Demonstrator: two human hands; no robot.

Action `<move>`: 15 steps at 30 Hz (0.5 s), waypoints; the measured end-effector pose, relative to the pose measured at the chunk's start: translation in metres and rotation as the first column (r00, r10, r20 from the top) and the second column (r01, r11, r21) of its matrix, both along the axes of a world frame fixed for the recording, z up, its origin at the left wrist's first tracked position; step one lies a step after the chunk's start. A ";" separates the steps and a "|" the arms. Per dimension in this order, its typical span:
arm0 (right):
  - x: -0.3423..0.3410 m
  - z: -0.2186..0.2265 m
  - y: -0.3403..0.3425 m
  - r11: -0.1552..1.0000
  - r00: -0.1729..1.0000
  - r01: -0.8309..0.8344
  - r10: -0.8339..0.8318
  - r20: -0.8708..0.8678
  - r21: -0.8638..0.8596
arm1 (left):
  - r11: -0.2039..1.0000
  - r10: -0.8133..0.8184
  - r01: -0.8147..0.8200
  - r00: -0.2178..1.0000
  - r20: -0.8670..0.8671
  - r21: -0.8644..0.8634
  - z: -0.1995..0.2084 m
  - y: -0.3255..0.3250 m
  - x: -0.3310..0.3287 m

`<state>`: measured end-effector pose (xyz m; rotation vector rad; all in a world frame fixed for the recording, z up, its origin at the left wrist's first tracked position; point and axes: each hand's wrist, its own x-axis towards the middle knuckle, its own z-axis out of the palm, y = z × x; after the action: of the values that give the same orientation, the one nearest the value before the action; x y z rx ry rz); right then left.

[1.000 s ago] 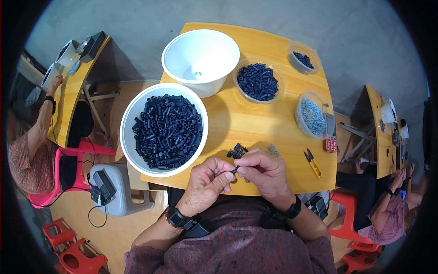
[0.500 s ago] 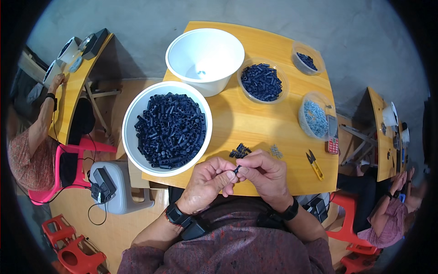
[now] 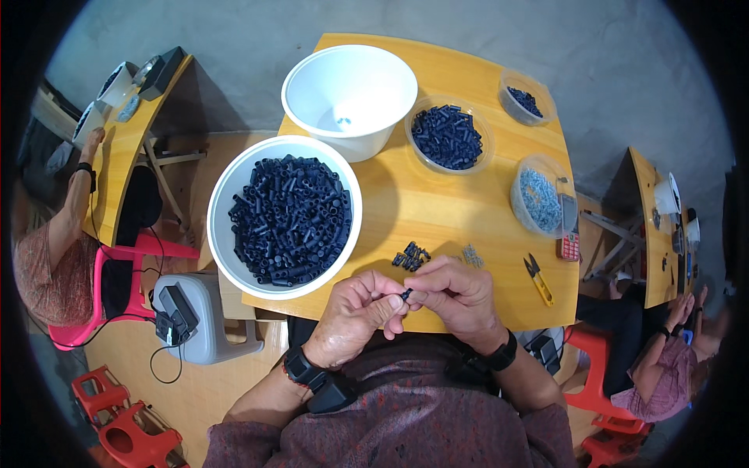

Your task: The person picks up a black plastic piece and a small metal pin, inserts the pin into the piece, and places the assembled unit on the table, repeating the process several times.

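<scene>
Close to the table's front edge, a small black plastic piece (image 3: 406,294) is pinched between the fingertips of my left hand (image 3: 351,320) and my right hand (image 3: 459,300). Both hands are closed, and the fingers hide most of the piece. Just beyond my fingertips lies a little pile of black tubular pieces (image 3: 410,257). To its right are some small metal bits (image 3: 471,256), perhaps screws. A large white bowl (image 3: 215,226) full of short black tubes stands to the left of my hands.
Behind it is a white bucket (image 3: 300,101) with little inside. Clear tubs hold black pieces (image 3: 447,139), more black pieces (image 3: 526,101) and silvery bits (image 3: 538,199). Yellow thread snips (image 3: 540,282) and a red phone (image 3: 569,246) lie at right. People sit at tables on both sides.
Both hands keep their pinch on the small black piece, with only a slight shift of the fingers. The bowls, tubs and piles stay where they were.
</scene>
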<state>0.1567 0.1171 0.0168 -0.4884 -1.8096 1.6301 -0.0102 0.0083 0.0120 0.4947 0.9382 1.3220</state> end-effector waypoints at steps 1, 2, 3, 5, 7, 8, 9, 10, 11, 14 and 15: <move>0.001 0.001 0.000 1.000 1.000 -0.003 0.003 0.015 0.018 | 1.000 0.006 -0.006 1.000 0.024 -0.007 0.000 -0.001 0.000; 0.002 0.001 -0.001 1.000 1.000 -0.003 0.003 0.016 0.017 | 1.000 0.013 -0.012 0.999 0.049 -0.013 0.000 -0.001 0.001; 0.004 0.002 -0.002 0.998 0.999 -0.015 0.013 0.040 0.063 | 1.000 0.012 -0.012 0.999 0.049 -0.014 0.000 -0.002 0.001; 0.005 0.002 -0.003 0.994 0.998 -0.029 0.022 0.065 0.107 | 1.000 -0.007 0.011 0.994 0.111 -0.028 -0.001 -0.003 0.000; 0.005 -0.001 -0.003 0.997 0.999 -0.019 0.016 0.033 0.072 | 1.000 -0.009 0.012 0.991 0.137 -0.023 -0.004 -0.003 0.001; 0.005 -0.001 -0.004 0.997 0.999 -0.018 0.016 0.033 0.071 | 1.000 -0.009 0.012 0.987 0.162 -0.017 -0.005 -0.003 0.002; 0.004 0.000 -0.004 0.997 0.999 -0.015 0.013 0.033 0.070 | 1.000 -0.009 0.012 0.987 0.161 -0.017 -0.004 -0.003 0.001; 0.004 0.001 -0.004 0.998 0.999 -0.012 0.010 0.033 0.069 | 1.000 -0.009 0.013 0.988 0.157 -0.020 -0.004 -0.003 0.001; 0.004 0.001 -0.003 0.998 0.999 -0.013 0.010 0.033 0.069 | 1.000 -0.010 0.013 0.988 0.152 -0.023 -0.003 -0.002 0.001; 0.003 0.002 -0.001 0.997 1.000 -0.025 0.024 -0.009 -0.069 | 0.999 -0.006 0.009 0.996 0.085 -0.035 -0.001 0.000 0.002; 0.003 0.004 0.000 0.999 1.000 -0.027 0.027 -0.003 -0.029 | 0.999 -0.005 0.009 0.996 0.086 -0.037 -0.001 0.000 0.003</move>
<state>0.1599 0.1175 0.0207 -0.4771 -1.8003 1.6766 -0.0072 0.0084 0.0106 0.4093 0.8874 1.3072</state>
